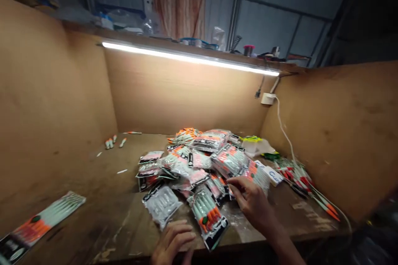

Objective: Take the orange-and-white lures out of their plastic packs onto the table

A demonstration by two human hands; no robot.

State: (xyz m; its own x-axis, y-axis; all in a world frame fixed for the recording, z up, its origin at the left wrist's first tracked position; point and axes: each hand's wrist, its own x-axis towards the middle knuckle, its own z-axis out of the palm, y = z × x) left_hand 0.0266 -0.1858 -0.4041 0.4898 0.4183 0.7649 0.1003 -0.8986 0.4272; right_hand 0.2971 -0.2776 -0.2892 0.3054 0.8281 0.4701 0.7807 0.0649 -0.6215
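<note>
A heap of clear plastic packets [200,159] with black labels lies mid-bench, holding slim white-and-orange tapered pieces. At the near edge of the heap, my right hand [251,201] has thumb and forefinger drawn together in a pinch, close to a packet; what lies between the fingertips is hidden. My left hand [175,238] is low at the bench's front edge, fingers stretched out and thumb apart, holding nothing. Between the hands lies a packet of white-and-orange pieces [208,213], and just beyond my left hand a packet of whitish pieces [163,203].
Another filled packet [46,219] lies at far left. Loose white-and-orange pieces [185,136] are piled behind the heap. Marked white cards [273,176], red-and-white pieces [295,174] and a cable [284,128] are on the right. Board walls enclose the bench beneath a tube light [189,59].
</note>
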